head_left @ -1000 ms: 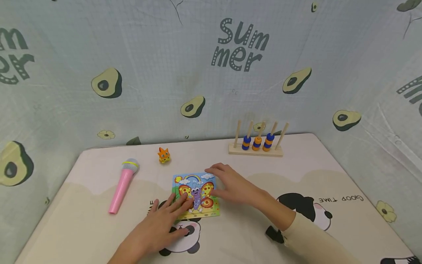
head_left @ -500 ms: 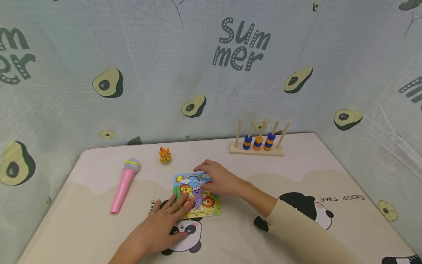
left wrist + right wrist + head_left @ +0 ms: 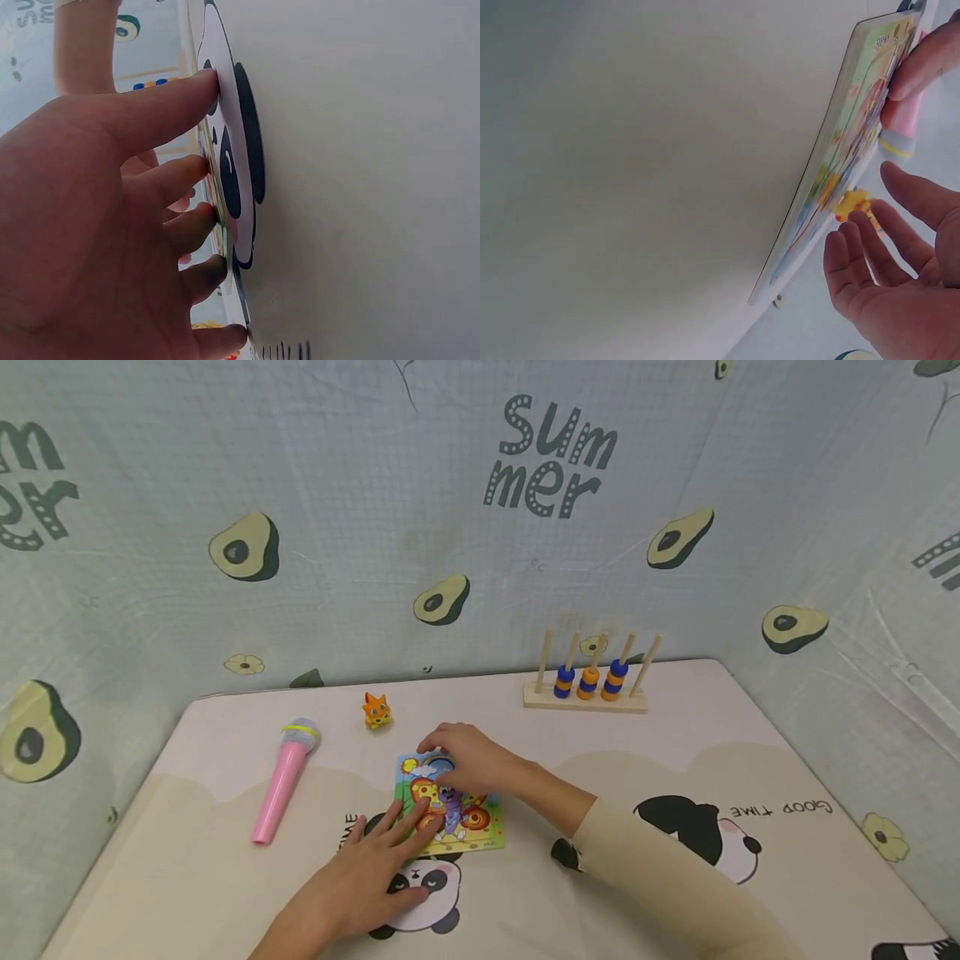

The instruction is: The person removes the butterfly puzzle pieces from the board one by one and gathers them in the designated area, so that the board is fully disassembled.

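A flat jigsaw puzzle (image 3: 480,839) with a butterfly picture lies on the table in the head view. My left hand (image 3: 360,881) is spread out, its fingertips resting on the puzzle's lower left part and its thumb on the printed cloth beside it. Over the puzzle's upper right area is my right hand (image 3: 476,760), covering part of the picture. In the right wrist view, the right hand (image 3: 900,262) has loosely bent fingers with nothing between them and appears raised off the puzzle (image 3: 840,157).
A pink toy microphone (image 3: 281,785) lies to the left. Behind the puzzle sits a small orange and yellow toy figure (image 3: 377,712). A wooden peg stand (image 3: 585,702) with blue and orange rings stands at the back right, near the hanging cloth wall (image 3: 337,485).
My right hand has moved left across the top of the puzzle, from its right edge toward the middle. The left hand stays in place on the puzzle.
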Demonstrator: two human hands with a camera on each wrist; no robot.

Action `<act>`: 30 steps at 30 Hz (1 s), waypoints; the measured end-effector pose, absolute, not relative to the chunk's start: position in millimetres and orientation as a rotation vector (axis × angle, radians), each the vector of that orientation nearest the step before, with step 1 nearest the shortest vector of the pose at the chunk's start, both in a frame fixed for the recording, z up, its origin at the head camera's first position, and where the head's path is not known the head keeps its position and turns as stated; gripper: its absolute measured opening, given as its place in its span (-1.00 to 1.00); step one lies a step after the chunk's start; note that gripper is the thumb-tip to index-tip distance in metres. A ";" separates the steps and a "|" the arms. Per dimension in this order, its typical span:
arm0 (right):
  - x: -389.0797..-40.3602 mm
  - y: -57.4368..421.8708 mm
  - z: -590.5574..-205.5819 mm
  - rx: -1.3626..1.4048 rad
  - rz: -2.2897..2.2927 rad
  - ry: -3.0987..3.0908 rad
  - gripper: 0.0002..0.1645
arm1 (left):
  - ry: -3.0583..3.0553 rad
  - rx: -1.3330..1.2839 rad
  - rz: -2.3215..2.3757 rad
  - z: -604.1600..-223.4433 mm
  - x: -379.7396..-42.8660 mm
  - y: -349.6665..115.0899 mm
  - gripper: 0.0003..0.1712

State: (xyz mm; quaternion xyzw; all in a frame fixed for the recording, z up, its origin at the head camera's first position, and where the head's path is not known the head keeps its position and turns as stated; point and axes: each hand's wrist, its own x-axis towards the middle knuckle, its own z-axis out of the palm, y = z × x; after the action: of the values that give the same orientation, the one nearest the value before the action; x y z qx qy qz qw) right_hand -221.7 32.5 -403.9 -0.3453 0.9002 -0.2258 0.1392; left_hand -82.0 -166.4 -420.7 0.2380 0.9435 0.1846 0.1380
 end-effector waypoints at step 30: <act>-225.7 10.1 -407.7 -0.977 -0.570 2.592 -0.44 | 2.729 0.648 0.556 -422.2 -80.7 -165.8 -0.11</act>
State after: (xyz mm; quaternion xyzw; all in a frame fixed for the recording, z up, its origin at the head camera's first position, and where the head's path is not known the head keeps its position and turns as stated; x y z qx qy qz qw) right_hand -225.7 10.1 -407.7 -0.3411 0.9053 -0.1992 0.1562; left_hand -80.7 -165.8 -422.2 0.2245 0.9448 0.1926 0.1406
